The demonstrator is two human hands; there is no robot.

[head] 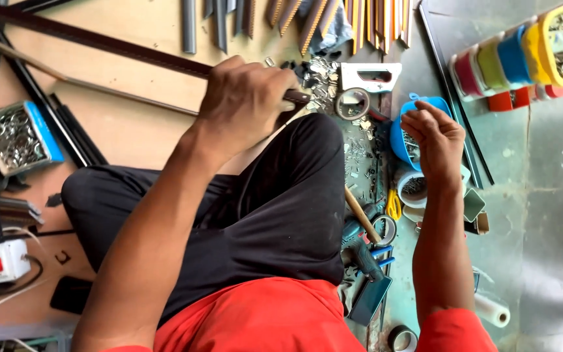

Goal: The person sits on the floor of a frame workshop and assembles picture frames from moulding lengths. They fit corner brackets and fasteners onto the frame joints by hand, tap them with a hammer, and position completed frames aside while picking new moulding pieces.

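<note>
1. The left hand (245, 104) squeezes a long dark strip (99, 42), which runs to the upper left over the wooden board (131, 124).
2. The right hand (433, 140), fingers curled, hovers over a blue bowl (400, 140); I cannot tell if it pinches anything.
3. Small metal bits (356, 153) litter the grey floor (542, 215).

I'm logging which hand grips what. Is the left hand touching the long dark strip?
Touching. The head view shows the left hand closed around the long dark strip, fingers wrapped over its near end above the knee.

My pale plywood board (131, 130) carries a tray of metal clips (13, 135); my grey concrete floor (542, 195) holds a blue plastic bowl (399, 137).
</note>
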